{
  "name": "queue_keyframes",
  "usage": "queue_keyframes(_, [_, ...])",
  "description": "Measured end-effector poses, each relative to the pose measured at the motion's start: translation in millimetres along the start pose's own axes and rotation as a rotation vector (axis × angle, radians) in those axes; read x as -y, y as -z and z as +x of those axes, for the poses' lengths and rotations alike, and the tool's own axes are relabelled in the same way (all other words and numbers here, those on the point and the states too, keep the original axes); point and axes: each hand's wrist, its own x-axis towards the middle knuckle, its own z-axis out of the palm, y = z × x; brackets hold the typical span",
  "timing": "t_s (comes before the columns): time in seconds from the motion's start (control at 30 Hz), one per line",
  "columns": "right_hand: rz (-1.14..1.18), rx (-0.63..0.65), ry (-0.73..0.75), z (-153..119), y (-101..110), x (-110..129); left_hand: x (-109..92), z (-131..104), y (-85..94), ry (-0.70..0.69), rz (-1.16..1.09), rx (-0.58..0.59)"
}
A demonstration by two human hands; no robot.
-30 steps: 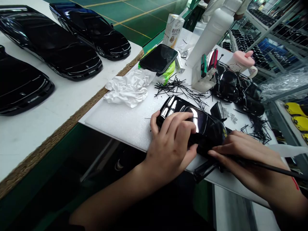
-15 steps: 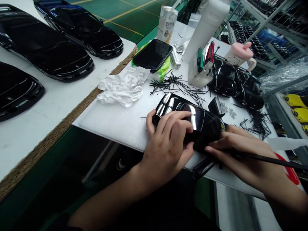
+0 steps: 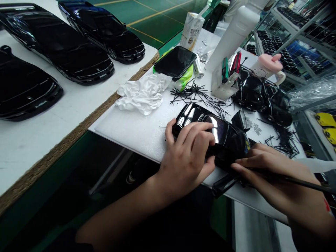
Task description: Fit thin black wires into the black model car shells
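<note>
A glossy black model car [image 3: 228, 137] lies on the white foam-covered table, one door [image 3: 239, 120] swung out on its far side. My left hand [image 3: 187, 157] is wrapped over the car's near end, fingers on its body and thumb at the near side. A black frame-like part [image 3: 224, 184], perhaps the other door, sticks out on the near side. My right hand [image 3: 275, 171] pinches at the car's right end, its fingertips against the near side. Along that hand runs a long thin black tool [image 3: 307, 182]; its tip is hidden.
Black model cars [image 3: 78, 52] stand on the left table. Crumpled tissue [image 3: 144, 92], a phone [image 3: 176, 61] and black strips [image 3: 201, 96] lie behind the car. Further right are a cutter holder [image 3: 223, 87], a white bottle [image 3: 236, 31], black parts [image 3: 250, 87] and a pink-lidded mug [image 3: 267, 64].
The whole view has shifted slightly, so most things sit further right. Both hands stay at the car; my right hand and the black tool have tilted a little.
</note>
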Motion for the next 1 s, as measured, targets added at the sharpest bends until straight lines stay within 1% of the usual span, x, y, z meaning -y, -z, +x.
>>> queue_keyframes(0.1, [-0.047,0.008,0.022,-0.8,0.4,-0.9,0.1,0.0,-0.2,0.002,-0.005,-0.001])
queue_keyframes(0.3, [-0.031,0.005,0.028,1.9,1.4,2.8,0.1,-0.5,-0.5,0.004,-0.011,0.001])
queue_keyframes(0.63, [-0.074,-0.002,0.029,0.4,-2.4,-0.2,-0.6,-0.4,-0.3,0.003,0.001,-0.012])
queue_keyframes(0.8, [-0.123,0.028,-0.046,4.8,0.1,5.2,-1.4,0.3,-0.1,0.01,-0.005,-0.003])
queue_keyframes(0.9, [-0.132,0.029,-0.068,6.9,-2.2,6.4,-1.4,0.4,0.1,0.018,-0.009,0.004])
queue_keyframes(1.0, [-0.045,-0.014,-0.097,2.1,-5.4,6.2,-1.4,-0.6,0.9,0.018,-0.011,0.018])
